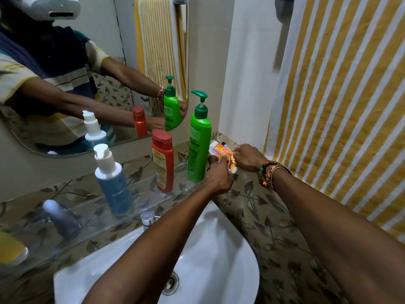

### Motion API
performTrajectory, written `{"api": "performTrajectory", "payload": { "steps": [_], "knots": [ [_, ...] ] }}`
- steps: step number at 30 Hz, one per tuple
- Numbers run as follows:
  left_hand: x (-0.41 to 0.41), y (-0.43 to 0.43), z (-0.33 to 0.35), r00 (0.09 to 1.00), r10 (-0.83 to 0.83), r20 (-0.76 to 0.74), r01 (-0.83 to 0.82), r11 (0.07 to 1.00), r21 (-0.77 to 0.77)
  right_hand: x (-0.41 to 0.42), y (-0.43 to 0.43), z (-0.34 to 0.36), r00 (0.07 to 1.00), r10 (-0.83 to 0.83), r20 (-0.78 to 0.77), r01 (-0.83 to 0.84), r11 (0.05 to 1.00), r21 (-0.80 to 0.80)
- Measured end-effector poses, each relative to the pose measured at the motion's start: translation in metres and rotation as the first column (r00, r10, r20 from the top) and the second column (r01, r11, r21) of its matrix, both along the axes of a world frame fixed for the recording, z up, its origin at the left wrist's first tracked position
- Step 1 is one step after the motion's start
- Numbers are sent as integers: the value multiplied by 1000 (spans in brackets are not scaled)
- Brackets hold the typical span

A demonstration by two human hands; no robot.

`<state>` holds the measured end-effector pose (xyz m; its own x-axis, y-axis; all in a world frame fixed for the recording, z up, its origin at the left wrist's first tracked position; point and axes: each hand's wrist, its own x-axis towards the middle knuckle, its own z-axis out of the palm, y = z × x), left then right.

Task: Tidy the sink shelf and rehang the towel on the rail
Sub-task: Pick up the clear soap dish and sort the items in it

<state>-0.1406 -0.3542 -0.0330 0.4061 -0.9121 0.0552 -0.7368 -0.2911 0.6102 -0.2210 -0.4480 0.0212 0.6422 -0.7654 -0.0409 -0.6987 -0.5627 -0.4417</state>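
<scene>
A glass sink shelf (140,194) runs under the mirror. On it stand a blue pump bottle (114,187), a red bottle (163,161) and a green pump bottle (198,148). At the shelf's right end lies a small orange-and-white packet (222,152). My left hand (218,174) and my right hand (247,157) both grip this packet from either side. A yellow-and-white striped towel (341,106) hangs down the right wall; its rail is seen only in the mirror.
A white sink basin (219,260) with a chrome tap (148,218) lies below the shelf. A grey object (61,218) and a yellow-capped item (11,251) sit at the shelf's left. Leaf-patterned tiles cover the wall.
</scene>
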Motion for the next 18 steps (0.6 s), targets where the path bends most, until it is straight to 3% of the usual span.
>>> {"api": "performTrajectory", "payload": {
  "steps": [10,14,18],
  "knots": [
    [0,-7,2,999,-28,-47,34,989,144,6,5,-7,999,-34,-11,34,999,-41],
    [-2,-2,0,984,46,-173,-35,997,66,10,5,-10,998,-53,-37,51,998,-48],
    [-2,7,-7,987,61,-151,-63,998,-7,9,4,-10,995,-88,-43,88,996,-8]
  ]
}}
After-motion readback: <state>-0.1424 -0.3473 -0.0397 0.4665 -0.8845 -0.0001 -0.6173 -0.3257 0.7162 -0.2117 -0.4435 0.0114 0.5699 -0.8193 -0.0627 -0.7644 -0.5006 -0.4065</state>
